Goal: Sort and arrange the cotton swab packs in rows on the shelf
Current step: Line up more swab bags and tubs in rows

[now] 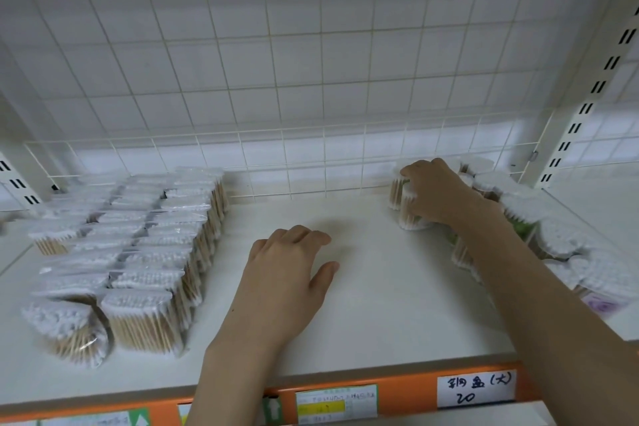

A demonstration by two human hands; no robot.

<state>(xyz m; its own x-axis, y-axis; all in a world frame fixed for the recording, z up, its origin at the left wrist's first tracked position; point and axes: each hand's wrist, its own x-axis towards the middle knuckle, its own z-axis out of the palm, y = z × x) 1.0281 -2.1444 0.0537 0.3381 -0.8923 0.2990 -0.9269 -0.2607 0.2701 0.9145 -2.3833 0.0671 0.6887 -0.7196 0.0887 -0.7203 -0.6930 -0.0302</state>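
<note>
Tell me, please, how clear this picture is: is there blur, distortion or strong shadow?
Head view: wide-angle bending curves the wire grid; the cotton swab packs at left and under the right hand look smeared; lighting is even, with only a faint shadow beside the left hand on the shelf.

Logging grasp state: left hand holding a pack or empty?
Empty. The left hand lies over the bare shelf, fingers relaxed, nothing in it.

Two bare forearms, no sleeves; left hand (287, 273) and right hand (439, 190) without rings, gloves or watches.
</note>
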